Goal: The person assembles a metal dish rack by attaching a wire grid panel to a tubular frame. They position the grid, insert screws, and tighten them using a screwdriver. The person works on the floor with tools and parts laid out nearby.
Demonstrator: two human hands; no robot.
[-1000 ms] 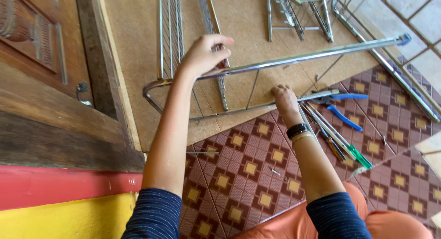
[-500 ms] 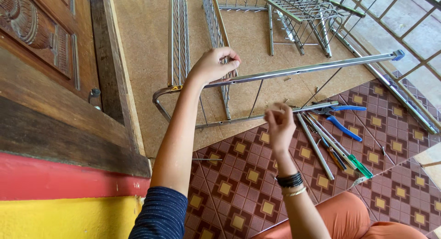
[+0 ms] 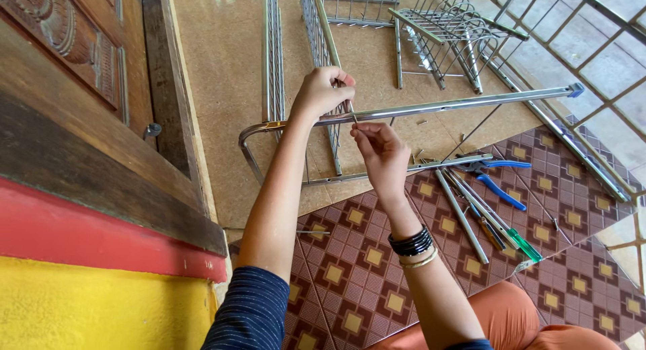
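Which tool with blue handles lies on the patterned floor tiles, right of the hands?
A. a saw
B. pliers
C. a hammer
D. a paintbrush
B: the blue-handled metal pliers lie on the brown patterned floor tiles, beside the loose shiny metal rods.

both arms are bare from the upper arm down to the fingers. the left hand (image 3: 321,91) wears nothing — no ring or band shows on it. the left upper arm sits in a short sleeve (image 3: 252,313) of dark navy cloth with fine pale stripes. the right hand (image 3: 380,151) has a stack of thin black bangles (image 3: 412,243) at the wrist, with a slim gold-coloured bangle (image 3: 420,259) just below them. orange trousers (image 3: 518,320) cover the legs.
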